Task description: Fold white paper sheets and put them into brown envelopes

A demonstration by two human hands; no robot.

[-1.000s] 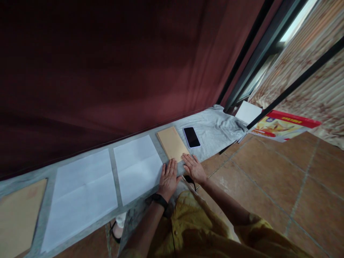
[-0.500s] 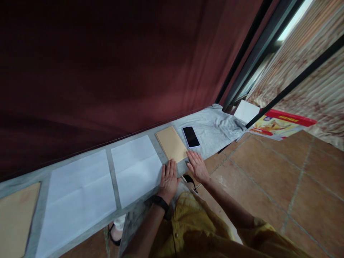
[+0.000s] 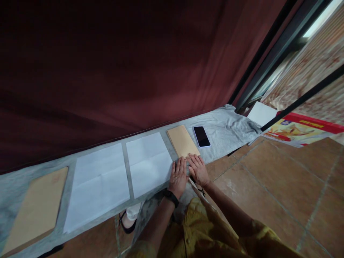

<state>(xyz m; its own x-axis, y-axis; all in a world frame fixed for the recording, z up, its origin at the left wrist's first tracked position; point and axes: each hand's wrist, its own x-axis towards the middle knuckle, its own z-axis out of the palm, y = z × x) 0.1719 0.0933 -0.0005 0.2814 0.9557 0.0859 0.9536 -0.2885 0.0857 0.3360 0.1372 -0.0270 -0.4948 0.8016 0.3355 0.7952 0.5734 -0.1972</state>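
Observation:
A stack of tan envelopes point(image 3: 183, 140) lies flat on the grey cloth-covered table point(image 3: 166, 133). Both hands rest at its near edge. My left hand point(image 3: 178, 177), with a black band on the wrist, lies flat with fingers stretched toward that edge. Close beside it, my right hand point(image 3: 199, 170) is flat too, its fingertips on the stack's near right corner. Neither hand grips anything. A phone point(image 3: 201, 136) with a dark screen lies just right of the stack. Left of it are two piles of white paper, the nearer pile point(image 3: 149, 165) and the farther pile point(image 3: 99, 186).
A larger tan stack point(image 3: 37, 209) lies at the table's left end. Behind the table hangs a dark red curtain point(image 3: 134, 71). A black pole point(image 3: 301, 98), a white box point(image 3: 262, 114) and a red-and-yellow carton point(image 3: 298, 129) stand at the right, by the tiled floor point(image 3: 282, 179).
The view has swung left, so things sit farther right and more of the left tan stack shows. My right hand has moved in closer to my left along the envelopes' near edge.

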